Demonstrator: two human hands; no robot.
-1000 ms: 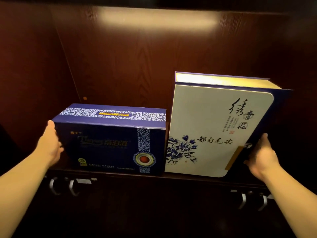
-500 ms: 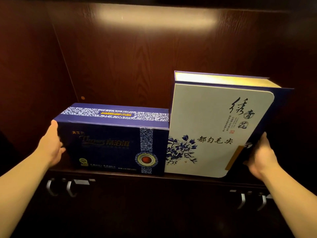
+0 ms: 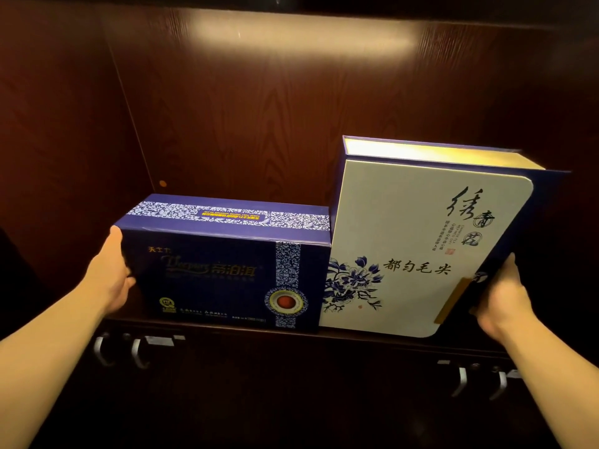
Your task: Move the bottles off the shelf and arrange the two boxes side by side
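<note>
Two boxes stand on the dark wooden shelf [image 3: 389,340]. On the left is the low dark blue box [image 3: 220,273] with a blue-and-white patterned band. Right of it stands the taller white box [image 3: 418,241] with blue flowers and black calligraphy. Their inner sides touch. My left hand [image 3: 111,277] lies flat against the left end of the blue box. My right hand [image 3: 504,296] presses on the lower right edge of the white box. No bottles are in view.
The shelf sits in a dark wood alcove, with a side wall [image 3: 58,140] at the left and a back panel [image 3: 259,102]. Below the shelf edge are cabinet doors with metal handles [image 3: 120,350] at left and handles [image 3: 479,382] at right.
My left hand pushed the blue box to the right until it met the white box. My right hand stayed on the white box's right edge.
</note>
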